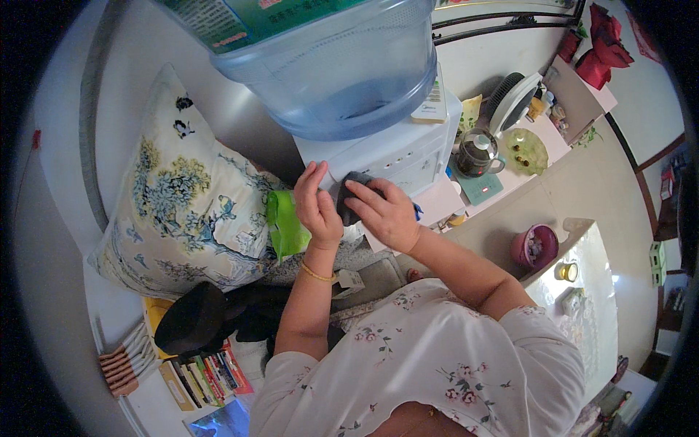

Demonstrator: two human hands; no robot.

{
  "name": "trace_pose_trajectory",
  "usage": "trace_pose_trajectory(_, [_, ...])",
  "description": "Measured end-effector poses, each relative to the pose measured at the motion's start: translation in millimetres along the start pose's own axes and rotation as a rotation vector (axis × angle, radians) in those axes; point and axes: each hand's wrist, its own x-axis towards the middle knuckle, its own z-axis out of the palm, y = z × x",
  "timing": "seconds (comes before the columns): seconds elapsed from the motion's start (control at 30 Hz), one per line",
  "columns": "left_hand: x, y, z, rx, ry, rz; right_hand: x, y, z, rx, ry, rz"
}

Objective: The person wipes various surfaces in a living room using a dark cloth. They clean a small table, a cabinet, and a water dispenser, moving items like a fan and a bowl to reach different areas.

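My right hand (pixel 384 212) presses its fingers on a dark grey cloth (pixel 350 192), folded small in front of the white water dispenser (pixel 377 155). Close by on the left, my left hand (pixel 317 210) is raised with its palm turned towards the cloth and nothing seen in its grip; a yellow bracelet (pixel 318 272) circles that wrist. A large blue-tinted water bottle (pixel 338 82) stands upside down on the dispenser. Just left of my left hand is a bright green plastic packet (pixel 285 224). Whether the cloth touches the dispenser cannot be told.
A printed cushion (pixel 185 213) lies at the left, with a black cloth item (pixel 191 319) and a row of books (pixel 210 378) below. At the right, a glass teapot (pixel 476 154), a green dish (pixel 527 151) and a fan (pixel 513 104) stand on a pink cabinet. A pink bin (pixel 534 246) is on the floor.
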Motion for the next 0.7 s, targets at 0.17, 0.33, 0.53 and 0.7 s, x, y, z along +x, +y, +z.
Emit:
trace_pose_trajectory(0.17, [-3,-1,-7,-0.014,-0.031,-0.028,-9,13,-9,-0.024,0.064,0.099])
trace_pose_trajectory(0.33, [0,-1,-4,-0.004,-0.028,-0.016,-1,-6,2,0.092,-0.052,0.064])
trace_pose_trajectory(0.53, [-1,-6,-6,0.026,-0.017,0.036,-13,22,-10,-0.045,0.016,0.053])
trace_pose_trajectory(0.7, [-2,-7,-2,0.051,-0.019,0.058,-39,78,-38,-0.132,0.206,0.437])
